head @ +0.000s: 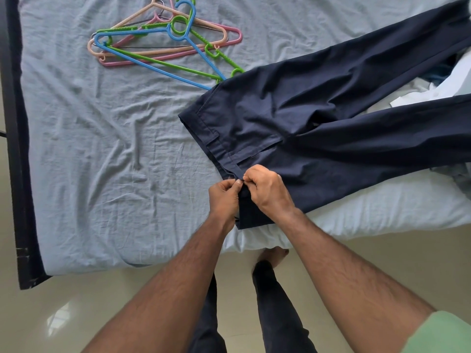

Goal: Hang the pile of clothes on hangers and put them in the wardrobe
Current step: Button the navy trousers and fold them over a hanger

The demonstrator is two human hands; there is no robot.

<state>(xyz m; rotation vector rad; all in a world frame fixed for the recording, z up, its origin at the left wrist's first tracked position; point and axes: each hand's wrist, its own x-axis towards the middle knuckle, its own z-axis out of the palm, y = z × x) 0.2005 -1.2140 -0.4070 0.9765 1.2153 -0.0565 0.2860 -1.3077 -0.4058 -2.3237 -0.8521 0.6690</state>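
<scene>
1. Left hand [224, 197] – fingers curled in tight, pinching the waistband of the navy trousers [318, 128] near the bed's [102, 149] front edge.
2. Right hand [267, 189] – also curled, pinching the same spot, touching the left one.
3. Trousers lie flat, legs running off toward the right edge over a pile of clothes [448, 80].
4. Hangers [163, 39] – a colourful heap near the far edge, two tucked under the waistband.

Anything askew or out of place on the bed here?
Only minor: the navy trousers cover the tips of the blue hanger and green hanger. Both hands, left hand and right hand, pinch the waistband.
</scene>
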